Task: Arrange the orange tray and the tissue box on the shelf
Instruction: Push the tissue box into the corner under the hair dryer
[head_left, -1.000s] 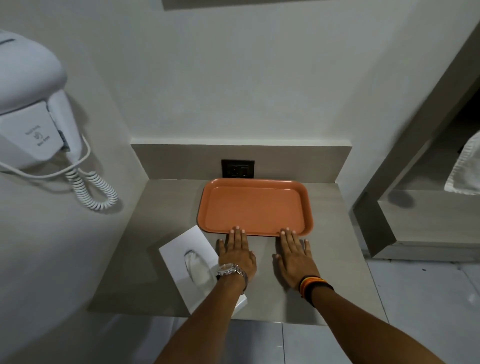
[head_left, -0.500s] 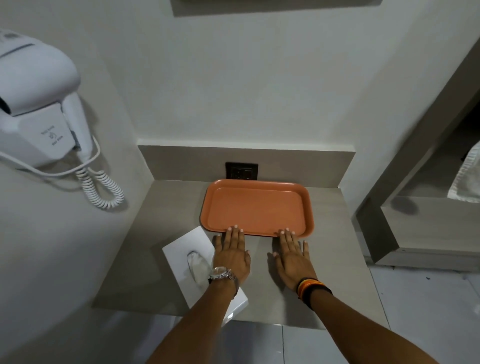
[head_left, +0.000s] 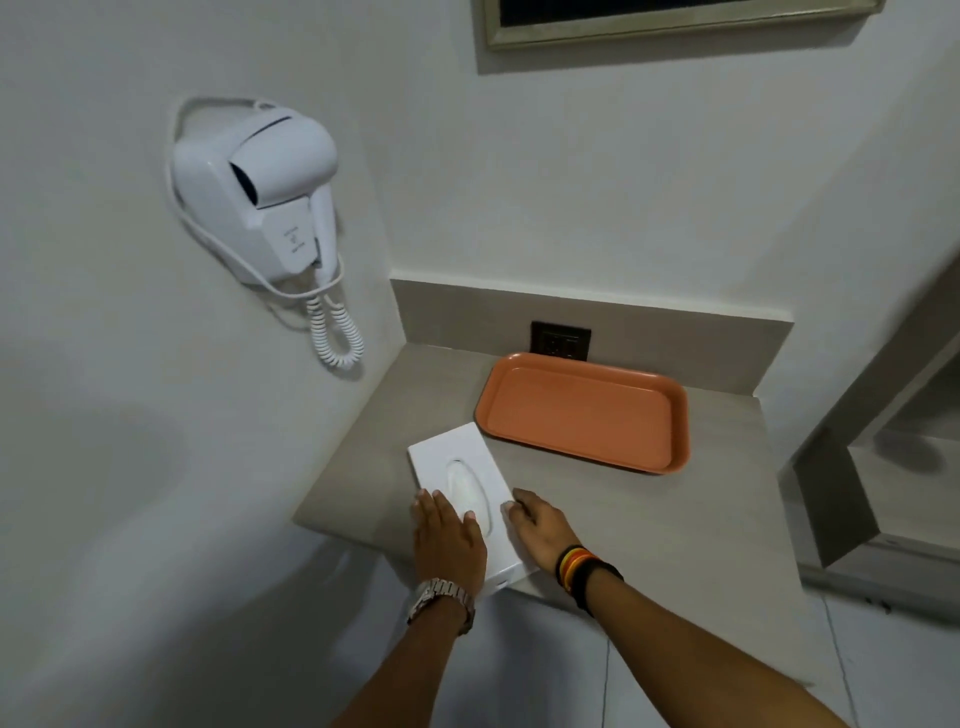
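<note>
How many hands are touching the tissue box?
2: the left hand lies flat on top of the tissue box; the right hand presses against its right side.

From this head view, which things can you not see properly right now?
- tissue box: near end covered by the left hand and right hand.
- framed picture: cut off by the top edge.
- hair dryer label: too small to read.
- wall socket: lower edge behind the orange tray.

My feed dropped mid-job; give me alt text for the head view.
Both hands, left and right, rest on the white tissue box at the shelf's front edge. The empty orange tray sits behind it near the wall outlet.
</note>
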